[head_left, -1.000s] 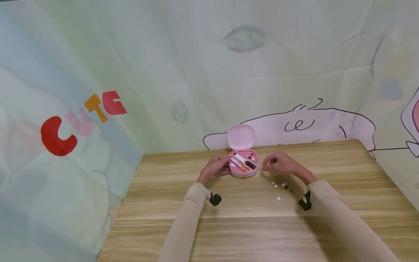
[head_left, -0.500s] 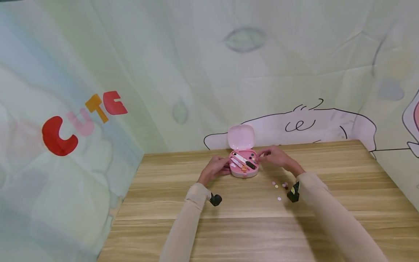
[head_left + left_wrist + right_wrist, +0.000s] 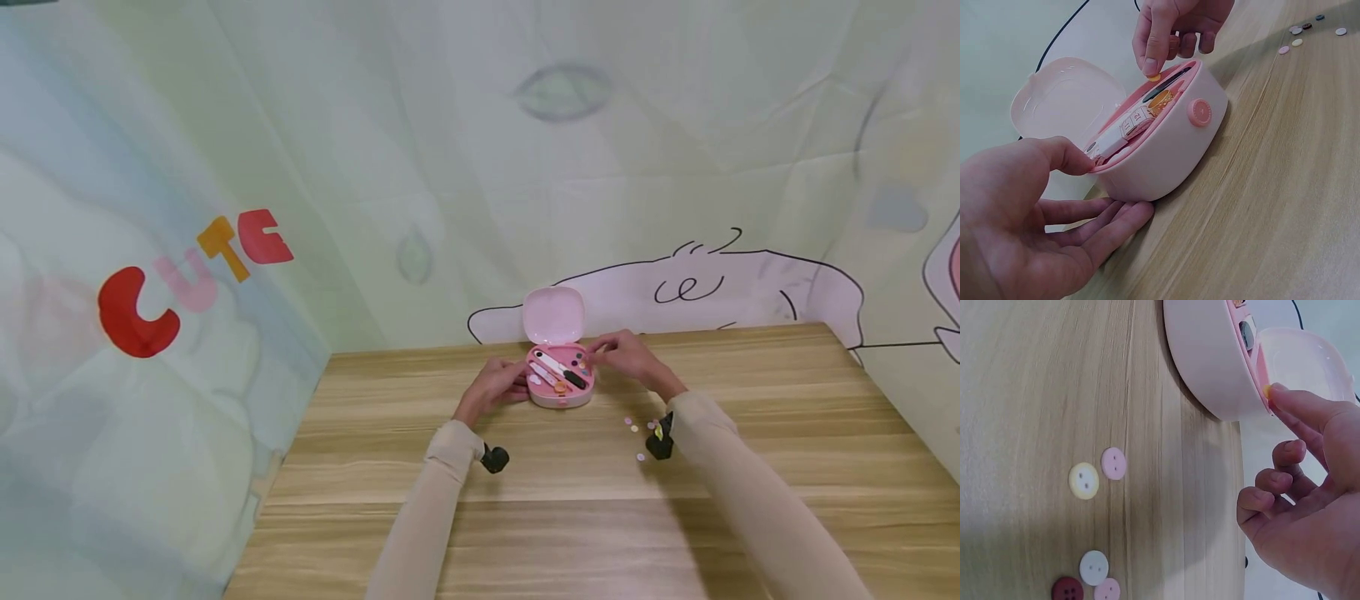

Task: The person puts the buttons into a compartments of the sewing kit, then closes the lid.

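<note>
A pink box stands on the table with its lid raised; tools and several buttons lie inside. My left hand grips the box's left side, thumb on the rim and fingers low against the wall in the left wrist view. At the right rim, my right hand pinches a small yellow button between thumb and forefinger, over the compartment. Its other fingers are curled loosely. A black-handled tool, a tape measure strip and an orange round piece lie in the box.
Several loose buttons lie on the wooden table near my right wrist, among them a yellow-rimmed one, a pink one, a white one and a dark red one. A printed curtain hangs behind the table.
My right hand has moved left from beside the box to its right rim, fingers over the compartment. My left hand has stayed on the box's left side.
</note>
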`<action>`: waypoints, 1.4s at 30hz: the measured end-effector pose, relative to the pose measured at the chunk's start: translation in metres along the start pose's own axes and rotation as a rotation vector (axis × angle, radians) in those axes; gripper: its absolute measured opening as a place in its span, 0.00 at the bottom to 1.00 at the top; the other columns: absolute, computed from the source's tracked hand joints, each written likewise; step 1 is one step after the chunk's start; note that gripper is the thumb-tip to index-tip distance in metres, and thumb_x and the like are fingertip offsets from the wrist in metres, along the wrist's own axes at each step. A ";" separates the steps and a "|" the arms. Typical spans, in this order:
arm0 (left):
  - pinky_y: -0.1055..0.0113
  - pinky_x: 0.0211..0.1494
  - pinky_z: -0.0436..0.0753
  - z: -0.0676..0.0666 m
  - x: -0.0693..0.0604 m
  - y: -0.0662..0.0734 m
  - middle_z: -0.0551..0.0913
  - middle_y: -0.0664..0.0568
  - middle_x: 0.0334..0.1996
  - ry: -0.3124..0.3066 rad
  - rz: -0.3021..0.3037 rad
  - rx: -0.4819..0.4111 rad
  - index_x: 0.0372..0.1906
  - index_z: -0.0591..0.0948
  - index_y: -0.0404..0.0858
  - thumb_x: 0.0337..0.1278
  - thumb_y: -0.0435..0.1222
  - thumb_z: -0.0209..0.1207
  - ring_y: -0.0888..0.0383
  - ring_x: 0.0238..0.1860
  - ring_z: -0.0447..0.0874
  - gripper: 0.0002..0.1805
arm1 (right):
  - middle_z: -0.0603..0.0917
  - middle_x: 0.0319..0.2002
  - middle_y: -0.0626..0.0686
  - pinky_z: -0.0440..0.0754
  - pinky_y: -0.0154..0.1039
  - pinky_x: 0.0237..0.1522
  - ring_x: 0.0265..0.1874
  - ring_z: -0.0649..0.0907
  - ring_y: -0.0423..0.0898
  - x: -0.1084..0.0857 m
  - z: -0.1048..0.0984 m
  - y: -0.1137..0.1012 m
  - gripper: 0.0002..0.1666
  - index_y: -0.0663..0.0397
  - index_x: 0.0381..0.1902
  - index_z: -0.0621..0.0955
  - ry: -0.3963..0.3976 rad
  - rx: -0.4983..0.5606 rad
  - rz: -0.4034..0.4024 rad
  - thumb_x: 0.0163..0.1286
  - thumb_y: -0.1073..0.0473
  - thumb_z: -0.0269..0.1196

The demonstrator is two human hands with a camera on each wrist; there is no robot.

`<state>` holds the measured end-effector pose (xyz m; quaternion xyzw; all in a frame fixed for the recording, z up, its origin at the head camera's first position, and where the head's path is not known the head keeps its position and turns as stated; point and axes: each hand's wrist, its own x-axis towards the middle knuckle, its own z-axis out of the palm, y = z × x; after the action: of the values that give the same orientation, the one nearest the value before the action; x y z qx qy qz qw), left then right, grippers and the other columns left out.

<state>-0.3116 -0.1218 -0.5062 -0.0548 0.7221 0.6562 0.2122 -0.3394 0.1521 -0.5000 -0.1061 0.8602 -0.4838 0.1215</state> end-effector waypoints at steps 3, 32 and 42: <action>0.63 0.47 0.90 0.000 0.000 0.000 0.84 0.45 0.38 -0.003 0.000 0.007 0.50 0.83 0.25 0.72 0.35 0.55 0.57 0.35 0.84 0.16 | 0.82 0.41 0.56 0.71 0.40 0.38 0.39 0.73 0.51 0.000 0.000 0.000 0.15 0.59 0.51 0.88 0.021 -0.001 0.000 0.72 0.57 0.68; 0.63 0.48 0.89 0.000 -0.002 0.000 0.84 0.43 0.40 0.002 -0.002 0.014 0.51 0.83 0.26 0.74 0.36 0.55 0.57 0.34 0.84 0.16 | 0.75 0.28 0.51 0.69 0.34 0.27 0.29 0.72 0.46 -0.052 -0.040 0.029 0.19 0.60 0.54 0.87 -0.101 -0.121 -0.188 0.70 0.56 0.71; 0.63 0.47 0.90 0.000 -0.001 0.000 0.85 0.43 0.40 0.004 -0.008 0.013 0.51 0.83 0.26 0.74 0.37 0.56 0.57 0.34 0.85 0.16 | 0.78 0.26 0.48 0.70 0.31 0.27 0.27 0.72 0.42 -0.081 -0.045 0.050 0.14 0.60 0.51 0.88 -0.155 -0.105 -0.219 0.70 0.61 0.71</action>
<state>-0.3104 -0.1219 -0.5052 -0.0576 0.7265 0.6507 0.2134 -0.2796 0.2383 -0.5118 -0.2426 0.8557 -0.4388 0.1282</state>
